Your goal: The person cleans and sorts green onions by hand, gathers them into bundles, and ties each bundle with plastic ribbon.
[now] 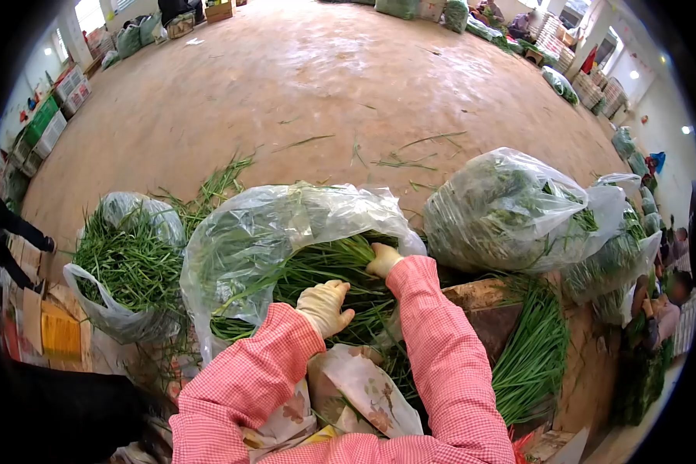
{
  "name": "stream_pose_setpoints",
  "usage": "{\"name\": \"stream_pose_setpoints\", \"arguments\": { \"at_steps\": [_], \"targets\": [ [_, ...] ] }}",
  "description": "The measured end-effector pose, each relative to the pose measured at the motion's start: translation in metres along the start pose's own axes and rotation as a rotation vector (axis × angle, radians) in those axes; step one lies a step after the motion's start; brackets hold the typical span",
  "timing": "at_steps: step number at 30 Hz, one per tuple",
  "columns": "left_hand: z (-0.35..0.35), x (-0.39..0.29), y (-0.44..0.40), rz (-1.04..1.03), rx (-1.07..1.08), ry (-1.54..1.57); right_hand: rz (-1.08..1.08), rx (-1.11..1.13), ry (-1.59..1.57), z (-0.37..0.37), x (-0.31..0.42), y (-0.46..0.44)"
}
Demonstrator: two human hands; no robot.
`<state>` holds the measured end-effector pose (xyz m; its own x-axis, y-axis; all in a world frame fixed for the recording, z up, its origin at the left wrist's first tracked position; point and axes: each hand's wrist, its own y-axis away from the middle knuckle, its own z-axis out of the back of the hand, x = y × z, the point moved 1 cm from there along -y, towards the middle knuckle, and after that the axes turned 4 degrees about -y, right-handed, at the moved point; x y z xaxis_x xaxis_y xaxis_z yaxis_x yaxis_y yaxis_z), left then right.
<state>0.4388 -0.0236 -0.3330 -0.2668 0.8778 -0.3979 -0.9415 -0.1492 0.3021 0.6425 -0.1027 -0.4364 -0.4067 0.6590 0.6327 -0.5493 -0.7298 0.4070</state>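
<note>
A large clear plastic bag (232, 224) lies open in front of me, filled with long, thin green chives (305, 267). My right hand (383, 261), in a pale glove, reaches into the bag's mouth with its fingers closed around the thick end of a bunch of them. My left hand (325, 308), gloved too, rests at the near side of the chives, fingers stretched and thumb apart, with no bunch in its grip. Under the bag's front edge, a flowered cloth (375, 390) covers my lap.
An open bag of shorter greens (135, 259) stands at left, and a full clear bag (503, 213) at right. Loose chives (530, 356) lie by a wooden board at my right. Crates (69, 89) line the left wall. Other people (665, 309) sit at far right.
</note>
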Motion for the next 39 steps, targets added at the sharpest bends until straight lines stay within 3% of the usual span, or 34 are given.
{"name": "stream_pose_setpoints", "arguments": {
  "at_steps": [1, 2, 3, 4, 6, 7, 8, 9, 10, 11, 12, 13, 14, 16, 17, 18, 19, 20, 22, 23, 24, 26, 27, 29, 30, 31, 32, 33, 34, 36, 38, 39],
  "targets": [
    [0.002, -0.001, 0.001, -0.003, -0.005, -0.003, -0.004, 0.035, -0.006, 0.008, 0.002, -0.008],
    [0.002, -0.001, 0.001, 0.078, 0.130, 0.256, 0.004, 0.048, -0.023, 0.015, 0.004, -0.016],
    [-0.001, 0.000, 0.001, 0.158, 0.267, 0.516, -0.047, 0.089, -0.046, 0.030, 0.022, -0.012],
    [-0.026, 0.006, -0.011, 0.217, 0.428, 1.097, -0.099, 0.133, -0.066, 0.044, 0.039, -0.006],
    [-0.014, -0.006, -0.014, 0.440, 0.475, 1.559, -0.127, 0.188, -0.074, 0.066, 0.075, 0.011],
    [-0.013, -0.010, -0.021, 0.573, 0.376, 1.781, -0.155, 0.244, -0.087, 0.072, 0.093, 0.021],
    [-0.003, -0.013, -0.029, 0.683, 0.240, 2.072, -0.013, 0.234, 0.183, 0.070, 0.112, 0.037],
    [0.011, -0.009, -0.038, 0.568, 0.128, 2.409, 0.131, 0.221, 0.455, 0.060, 0.132, 0.056],
    [0.016, -0.004, -0.044, 0.434, 0.003, 2.733, 0.111, 0.099, 0.468, 0.043, 0.145, 0.077],
    [-0.005, 0.007, -0.057, 0.533, -0.101, 2.678, 0.138, 0.183, 0.489, 0.045, 0.153, 0.086],
    [-0.025, 0.015, -0.066, 0.624, -0.210, 2.629, 0.088, 0.016, 0.719, -0.002, 0.151, 0.103],
    [-0.024, 0.013, -0.060, 0.839, -0.385, 2.494, 0.104, 0.132, 0.716, 0.001, 0.157, 0.115],
    [-0.020, 0.016, -0.057, 0.841, -0.385, 2.493, 0.104, 0.133, 0.715, 0.011, 0.149, 0.120],
    [-0.007, 0.031, -0.033, 0.484, -0.280, 2.469, 0.230, 0.380, -0.196, 0.038, 0.126, 0.138],
    [-0.005, 0.028, -0.030, 0.456, -0.313, 2.415, 0.101, 0.376, -0.413, 0.059, 0.119, 0.141],
    [0.041, 0.015, 0.009, 0.387, -0.414, 2.490, -0.007, 0.372, -0.629, 0.075, 0.118, 0.147],
    [0.053, 0.009, 0.024, 0.369, -0.438, 2.491, 0.023, 0.400, -0.696, 0.068, 0.097, 0.133],
    [0.055, 0.010, 0.029, 0.360, -0.458, 2.508, 0.019, 0.401, -0.695, 0.046, 0.085, 0.121],
    [0.054, 0.015, 0.052, 0.192, -0.432, 2.569, 0.472, 0.042, -0.315, 0.000, 0.095, 0.118],
    [0.043, 0.016, 0.059, 0.056, -0.374, 2.674, 0.394, 0.133, -0.282, 0.003, 0.101, 0.122],
    [0.050, 0.002, 0.087, -0.029, -0.264, 2.834, 0.343, 0.048, 0.067, -0.057, 0.098, 0.113],
    [0.050, -0.009, 0.108, -0.173, -0.273, 2.760, 0.100, 0.171, 0.233, -0.086, 0.068, 0.108],
    [0.053, -0.027, 0.139, -0.426, -0.194, 2.841, 0.075, 0.240, 0.289, -0.110, 0.052, 0.091],
    [0.047, -0.063, 0.161, -0.715, 0.144, 2.870, 0.025, 0.209, 0.347, -0.094, 0.069, 0.122],
    [0.046, -0.059, 0.176, -0.812, 0.133, 2.820, 0.223, 0.014, 0.368, -0.121, -0.035, 0.071],
    [0.043, -0.057, 0.191, -0.906, 0.120, 2.768, 0.279, 0.031, 0.366, -0.099, -0.020, 0.072],
    [0.042, -0.059, 0.198, -0.775, 0.029, 2.773, 0.335, 0.048, 0.364, -0.073, 0.003, 0.076],
    [0.040, -0.061, 0.204, -0.641, -0.056, 2.766, 0.210, 0.116, 0.351, -0.048, 0.025, 0.079],
    [0.035, -0.074, 0.206, -0.263, -0.239, 2.789, 0.139, 0.193, 0.118, -0.030, 0.058, 0.084],
    [0.021, -0.069, 0.204, 0.031, -0.327, 2.662, 0.122, 0.618, -0.644, -0.009, 0.112, 0.139],
    [-0.016, -0.074, 0.190, 0.185, -0.229, 2.427, 0.160, 0.933, -1.140, -0.015, 0.142, 0.205],
    [-0.018, -0.081, 0.181, 0.505, -0.202, 2.589, 0.098, 1.032, -1.246, -0.018, 0.131, 0.198]
  ]
}}
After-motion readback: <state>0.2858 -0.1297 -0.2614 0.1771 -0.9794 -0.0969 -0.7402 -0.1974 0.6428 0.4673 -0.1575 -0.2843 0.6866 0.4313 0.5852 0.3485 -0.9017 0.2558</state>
